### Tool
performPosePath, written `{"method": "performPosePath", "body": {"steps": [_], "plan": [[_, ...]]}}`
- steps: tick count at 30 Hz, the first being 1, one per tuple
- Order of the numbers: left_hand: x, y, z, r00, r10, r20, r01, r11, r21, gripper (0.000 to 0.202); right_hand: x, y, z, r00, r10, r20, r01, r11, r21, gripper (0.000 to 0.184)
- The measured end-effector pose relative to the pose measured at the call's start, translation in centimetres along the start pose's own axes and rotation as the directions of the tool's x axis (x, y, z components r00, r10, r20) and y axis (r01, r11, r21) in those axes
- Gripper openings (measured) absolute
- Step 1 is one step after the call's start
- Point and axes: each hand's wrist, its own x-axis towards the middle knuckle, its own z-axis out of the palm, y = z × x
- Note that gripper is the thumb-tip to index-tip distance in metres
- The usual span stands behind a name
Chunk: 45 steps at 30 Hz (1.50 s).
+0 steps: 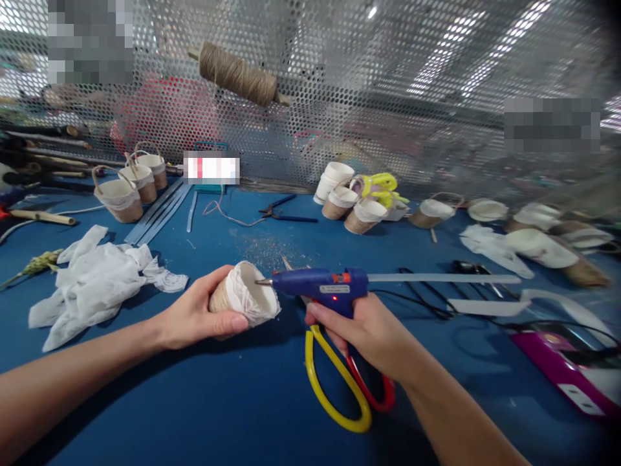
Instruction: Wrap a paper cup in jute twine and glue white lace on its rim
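Note:
My left hand [204, 310] is wrapped round a small twine-covered cup [223, 299], tilted so its white, lace-trimmed mouth faces right. In my right hand [356, 323] is a blue glue gun [310, 285], its red light lit and a long clear glue stick [441, 278] sticking out the back. The metal nozzle points left, at the cup's mouth; I cannot tell whether it touches the inside. Below the glue gun lie scissors [334, 395] with one yellow and one red handle, partly hidden by my right hand.
Crumpled white fabric [97, 278] lies left, below several finished cups with handles [119, 200] and loose glue sticks [162, 207]. Pliers [286, 213] lie farther back. More cups [366, 217] stand at the back right. A purple power strip [563, 372] is at right. A twine spool [237, 74] hangs on the mesh.

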Motion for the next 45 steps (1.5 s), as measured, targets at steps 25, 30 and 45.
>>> {"method": "performPosePath", "body": {"steps": [25,30,45], "plan": [[-0.2,-0.2,0.1,0.991,0.126,-0.04,-0.128,0.991,-0.05,0.065,0.6,0.7,0.1,0.978,0.149,0.146,-0.208,0.764,0.611,0.028],[-0.2,-0.4,0.1,0.991,0.126,-0.053,-0.129,0.99,-0.054,0.068,0.6,0.8,0.6,0.961,0.154,0.228,-0.268,0.714,0.647,0.03],[-0.1,0.0,-0.1,0.998,0.054,-0.032,-0.052,0.997,0.05,0.055,-0.3,0.4,-0.2,0.999,0.028,-0.029,-0.027,0.999,0.025,0.03]]}}
